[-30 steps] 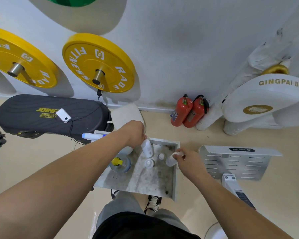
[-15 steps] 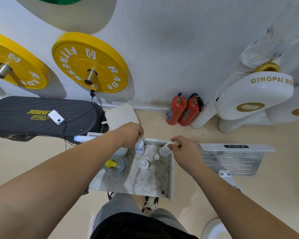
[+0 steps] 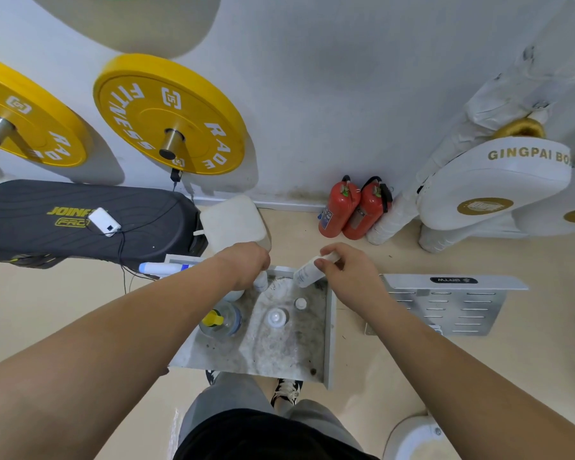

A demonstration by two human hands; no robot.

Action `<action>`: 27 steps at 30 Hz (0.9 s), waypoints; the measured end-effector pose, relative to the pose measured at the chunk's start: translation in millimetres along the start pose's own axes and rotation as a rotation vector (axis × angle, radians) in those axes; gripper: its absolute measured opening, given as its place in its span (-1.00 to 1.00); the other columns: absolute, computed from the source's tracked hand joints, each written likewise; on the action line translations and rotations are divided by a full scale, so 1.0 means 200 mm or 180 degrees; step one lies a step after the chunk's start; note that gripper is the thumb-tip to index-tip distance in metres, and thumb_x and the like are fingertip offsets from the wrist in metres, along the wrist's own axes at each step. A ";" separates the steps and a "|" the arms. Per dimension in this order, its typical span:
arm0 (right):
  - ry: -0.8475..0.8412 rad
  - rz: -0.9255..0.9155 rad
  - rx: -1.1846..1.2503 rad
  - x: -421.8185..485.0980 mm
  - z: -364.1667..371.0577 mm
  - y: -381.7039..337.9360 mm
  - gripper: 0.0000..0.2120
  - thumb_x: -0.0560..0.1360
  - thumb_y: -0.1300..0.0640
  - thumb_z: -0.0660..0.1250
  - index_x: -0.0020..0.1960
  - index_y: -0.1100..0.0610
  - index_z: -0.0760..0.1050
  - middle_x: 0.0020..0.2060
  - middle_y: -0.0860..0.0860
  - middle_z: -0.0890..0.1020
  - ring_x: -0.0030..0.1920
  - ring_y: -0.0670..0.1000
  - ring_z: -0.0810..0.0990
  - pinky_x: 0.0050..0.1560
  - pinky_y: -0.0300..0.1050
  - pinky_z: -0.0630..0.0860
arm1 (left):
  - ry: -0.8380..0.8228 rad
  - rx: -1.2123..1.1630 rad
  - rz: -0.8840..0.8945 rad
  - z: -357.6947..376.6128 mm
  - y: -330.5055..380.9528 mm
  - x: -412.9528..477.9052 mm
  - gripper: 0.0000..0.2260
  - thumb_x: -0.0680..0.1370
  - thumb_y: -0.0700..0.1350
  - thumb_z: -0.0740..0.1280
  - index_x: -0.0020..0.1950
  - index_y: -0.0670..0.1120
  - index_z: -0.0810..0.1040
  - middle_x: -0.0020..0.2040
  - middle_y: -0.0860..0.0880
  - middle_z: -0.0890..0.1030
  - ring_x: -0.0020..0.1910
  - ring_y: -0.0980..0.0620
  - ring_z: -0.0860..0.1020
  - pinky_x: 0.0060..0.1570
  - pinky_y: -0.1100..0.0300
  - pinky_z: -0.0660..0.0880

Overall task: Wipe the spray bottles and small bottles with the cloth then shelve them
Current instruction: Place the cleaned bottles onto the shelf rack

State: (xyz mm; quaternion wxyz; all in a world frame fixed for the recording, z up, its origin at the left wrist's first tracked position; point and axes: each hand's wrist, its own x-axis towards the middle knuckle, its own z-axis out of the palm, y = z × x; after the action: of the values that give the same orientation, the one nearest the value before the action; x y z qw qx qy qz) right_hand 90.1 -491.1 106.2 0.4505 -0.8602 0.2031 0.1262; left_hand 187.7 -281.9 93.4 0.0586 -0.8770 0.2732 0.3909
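Observation:
A dirty grey shelf (image 3: pixel 279 346) lies below me. My left hand (image 3: pixel 246 263) grips the top of a small white bottle (image 3: pixel 260 283) standing at the shelf's far edge. My right hand (image 3: pixel 349 273) holds a tilted white bottle (image 3: pixel 307 273) by its upper end above the far right corner. On the shelf stand a clear bottle with a yellow nozzle (image 3: pixel 218 320), a small round-capped bottle (image 3: pixel 276 317) and a tiny white bottle (image 3: pixel 300 303). A blue-and-white bottle (image 3: pixel 161 267) lies at the left behind the shelf. No cloth is visible.
A perforated metal shelf panel (image 3: pixel 452 303) lies on the floor at the right. Two red fire extinguishers (image 3: pixel 352 210) stand by the wall. A black bench (image 3: pixel 80 220) with a white phone sits left, a white box (image 3: pixel 233 224) behind the shelf. Yellow weight plates (image 3: pixel 166 114) hang on the wall.
My right hand has lifted its white bottle from the shelf's middle toward the far right corner. My left hand has moved its bottle toward the far edge.

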 end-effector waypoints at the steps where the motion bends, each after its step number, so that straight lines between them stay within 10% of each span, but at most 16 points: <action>1: -0.0006 0.0005 0.0025 0.00 0.00 -0.01 -0.83 0.61 0.03 0.38 0.19 0.00 0.60 -0.03 -0.04 0.61 -0.08 -0.10 0.59 -0.12 -0.25 0.47 | -0.0018 0.0001 0.0001 0.00 -0.01 -0.01 -0.58 0.58 -0.36 0.30 0.42 -0.13 0.55 0.34 -0.17 0.55 0.18 -0.14 0.56 0.14 0.07 0.51; 12: 0.0035 0.0409 0.1355 0.00 0.03 -0.15 -0.83 0.57 0.06 0.46 0.06 0.12 0.55 -0.01 0.15 0.70 0.00 0.13 0.72 0.02 0.22 0.69 | 0.0715 -0.1217 0.0413 0.03 0.02 -0.11 -0.25 0.42 -0.04 0.57 0.58 -0.01 0.37 0.40 -0.03 0.50 0.33 -0.03 0.53 0.26 0.14 0.50; 16: 0.0298 0.0321 0.1199 0.00 0.02 -0.21 -0.63 0.51 -0.18 0.45 0.00 0.13 0.50 -0.06 0.21 0.69 -0.12 0.21 0.71 0.00 0.28 0.67 | 0.0720 -0.2101 0.0713 0.10 0.08 -0.17 -0.58 0.37 -0.07 0.58 0.16 0.19 0.56 0.07 0.07 0.57 0.02 0.05 0.60 0.06 0.09 0.61; 21: 0.0222 0.0474 0.1318 -0.02 0.02 -0.27 -0.64 0.56 -0.13 0.43 -0.01 0.18 0.49 -0.15 0.24 0.71 -0.31 0.06 0.61 -0.08 0.18 0.68 | 0.1031 -0.3890 0.0301 0.13 0.13 -0.27 -0.57 0.43 -0.16 0.61 0.24 0.03 0.57 0.07 -0.05 0.66 -0.07 0.08 0.64 -0.11 0.25 0.62; 27: -0.0621 0.0639 0.1472 -0.04 -0.01 -0.28 -0.73 0.63 0.03 0.40 0.24 0.16 0.53 0.05 0.16 0.70 -0.10 0.07 0.72 -0.14 -0.01 0.73 | 0.0849 -0.5067 0.0015 0.22 0.15 -0.32 -0.57 0.45 -0.19 0.62 0.24 -0.16 0.55 0.09 -0.17 0.73 0.08 -0.17 0.73 0.11 -0.10 0.67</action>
State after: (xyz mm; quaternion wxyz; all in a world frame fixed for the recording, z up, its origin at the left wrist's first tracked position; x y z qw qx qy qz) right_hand 108.4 -461.5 151.1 0.6377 -0.6938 0.2663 0.2028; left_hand 107.2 -265.8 111.8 -0.6176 -0.6944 -0.0807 0.3604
